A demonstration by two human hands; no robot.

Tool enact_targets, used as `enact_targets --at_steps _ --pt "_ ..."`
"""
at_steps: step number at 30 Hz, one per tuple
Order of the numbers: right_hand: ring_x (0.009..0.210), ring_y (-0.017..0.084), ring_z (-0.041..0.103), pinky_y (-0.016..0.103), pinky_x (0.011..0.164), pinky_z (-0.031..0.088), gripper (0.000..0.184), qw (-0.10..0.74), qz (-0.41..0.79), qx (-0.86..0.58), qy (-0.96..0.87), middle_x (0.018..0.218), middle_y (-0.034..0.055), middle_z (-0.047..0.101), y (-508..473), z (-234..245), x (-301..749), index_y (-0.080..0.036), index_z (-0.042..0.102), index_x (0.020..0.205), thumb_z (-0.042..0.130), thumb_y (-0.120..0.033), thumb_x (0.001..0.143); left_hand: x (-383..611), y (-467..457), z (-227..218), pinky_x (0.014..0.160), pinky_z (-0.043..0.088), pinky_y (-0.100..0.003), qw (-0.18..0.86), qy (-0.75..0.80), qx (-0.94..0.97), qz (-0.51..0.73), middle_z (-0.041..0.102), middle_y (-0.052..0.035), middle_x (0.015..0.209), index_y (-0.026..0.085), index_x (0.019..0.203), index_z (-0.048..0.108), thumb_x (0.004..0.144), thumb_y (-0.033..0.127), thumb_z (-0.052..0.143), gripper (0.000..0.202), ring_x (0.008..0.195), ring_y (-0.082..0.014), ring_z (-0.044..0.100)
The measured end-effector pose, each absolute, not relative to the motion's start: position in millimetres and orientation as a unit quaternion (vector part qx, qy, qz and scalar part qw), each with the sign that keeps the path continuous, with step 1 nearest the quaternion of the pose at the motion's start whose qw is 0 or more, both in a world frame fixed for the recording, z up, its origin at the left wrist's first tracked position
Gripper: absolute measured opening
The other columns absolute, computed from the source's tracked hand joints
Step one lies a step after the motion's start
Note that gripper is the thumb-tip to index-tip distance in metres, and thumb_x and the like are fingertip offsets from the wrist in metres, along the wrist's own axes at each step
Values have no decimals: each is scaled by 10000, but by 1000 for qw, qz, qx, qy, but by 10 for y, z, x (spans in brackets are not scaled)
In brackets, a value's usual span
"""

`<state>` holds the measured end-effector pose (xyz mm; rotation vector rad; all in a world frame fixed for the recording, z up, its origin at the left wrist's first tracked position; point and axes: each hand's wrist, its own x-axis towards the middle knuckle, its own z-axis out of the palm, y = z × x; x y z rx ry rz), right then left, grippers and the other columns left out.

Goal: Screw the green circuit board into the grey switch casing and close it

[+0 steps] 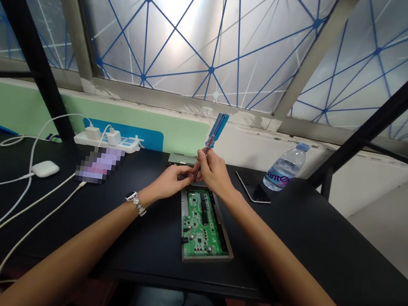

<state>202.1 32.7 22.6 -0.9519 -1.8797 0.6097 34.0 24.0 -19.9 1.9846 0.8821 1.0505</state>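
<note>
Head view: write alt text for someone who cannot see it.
The right hand holds a blue-handled screwdriver upright, the left hand at its tip, above a green circuit board on a black table. A water bottle and phone sit right, a power strip left.

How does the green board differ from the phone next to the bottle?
The board is green and studded with parts; the phone is dark and smooth. The board sits in a grey tray, the phone straight on the table. Both lie flat.
</note>
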Motion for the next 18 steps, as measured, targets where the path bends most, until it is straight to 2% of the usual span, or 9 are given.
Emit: enact_targets --at_steps 8,15,18 --pt "532 152 625 267 583 485 294 432 193 -383 -794 618 -2 656 298 182 1977 -228 483 807 410 -378 1048 270 272 -239 800 527 -311 370 365 763 383 756 -85 925 120 911 752 881 322 643 231 880 -230 679" --pt "545 163 618 279 580 466 323 443 205 -362 -794 654 5 660 325 127 1980 -242 471 806 410 -448 1047 246 278 -243 828 537 -321 348 379 773 371 767 -82 938 131 926 760 880 321 643 228 929 -245 690" --pt "555 158 620 272 586 468 305 434 210 -357 -800 686 6 672 327 115 1990 -240 480 839 406 -448 1049 243 273 -239 796 534 -310 340 385 774 370 766 -81 925 127 909 759 876 327 648 231 903 -238 686"
